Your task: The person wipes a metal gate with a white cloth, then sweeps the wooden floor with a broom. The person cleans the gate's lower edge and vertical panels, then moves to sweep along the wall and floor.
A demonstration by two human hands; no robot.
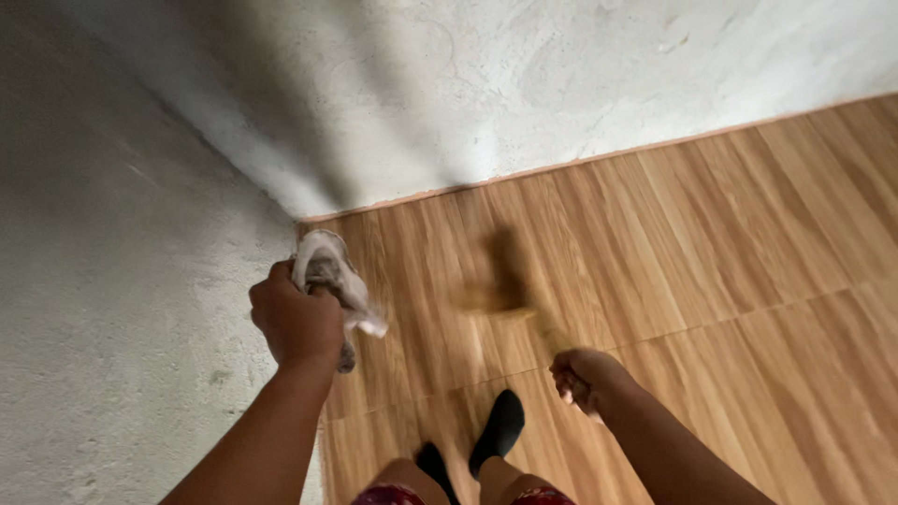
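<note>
Left hand (297,323) fisted round grey rag (329,281); right hand (582,376) clenched on blurred brush (500,299). Risk: fast swing striking wall (449,93), scuffing wood floor (730,243).

cloth (329,273) white-grey | floor (711,243) orange-brown wood grain | wall (468,84) pale grey | socks (498,428) black

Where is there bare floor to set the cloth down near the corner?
Free: the light wood-plank floor right of the blurred brown tool, up to the rough white plaster wall. Also free: the strip between the two hands. Crowded: the corner by the left hand gripping the crumpled grey-white cloth, and around the black-socked feet below the right hand.
</note>
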